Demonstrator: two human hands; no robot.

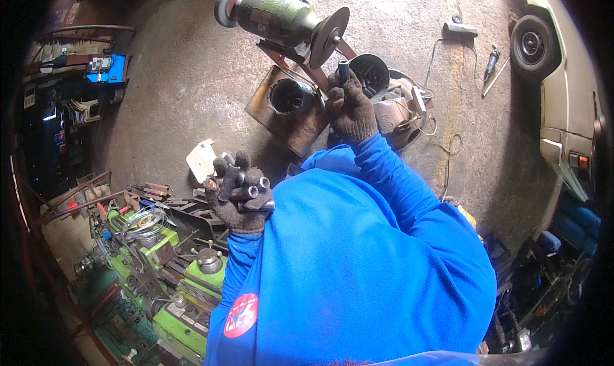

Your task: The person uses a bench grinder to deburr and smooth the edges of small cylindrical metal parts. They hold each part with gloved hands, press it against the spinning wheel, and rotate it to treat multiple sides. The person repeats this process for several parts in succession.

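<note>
Both my hands wear dark brown work gloves. In my left hand (238, 203) I hold several short metal tubes (244, 194), gathered in the palm with the fingers curled round them. My right hand (354, 110) is closed on a single dark metal tube (344, 70), held upright near the bench grinder's disc (330, 37). The green bench grinder (275, 17) stands ahead on a reddish metal stand. Beside my right hand is an open round can (387, 73) with dark pieces inside. Left of that hand, another round container (311, 100) also holds dark pieces.
A rusty metal plate (263, 105) lies under the left container. Cables and a grey casing (391, 115) sit to the right. Green machinery (192, 327) stands at lower left. At right, a pale vehicle (569, 103) is parked; an angle grinder (492, 61) lies on the floor.
</note>
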